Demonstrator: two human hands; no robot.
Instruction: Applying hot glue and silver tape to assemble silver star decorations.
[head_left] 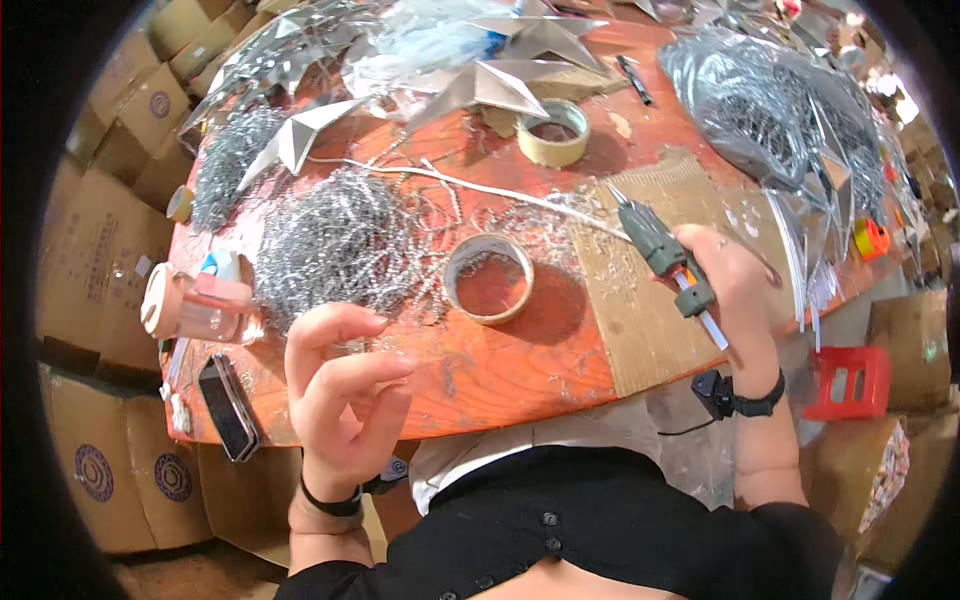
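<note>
My right hand (733, 275) is wrapped round a dark green hot glue gun (655, 245), its nozzle tilted up and to the left over a flat piece of cardboard (640, 320). A clear glue stick (714, 330) juts from the gun's rear end. Raised near the table's front edge, my left hand (345, 390) has curved fingers held apart, with nothing visible between them. Just beyond it lies a heap of silver tinsel wire (335, 240). Between the two hands, a roll of tape (489, 279) rests on the orange table (480, 370).
A white cord (470, 184) crosses the table. Silver stars (480, 88), a cream tape roll (553, 134) and a plastic bag of tinsel (770, 115) lie farther back. At left are a pink-lidded bottle (195, 305) and a phone (229, 408). A red stool (850, 383) stands right.
</note>
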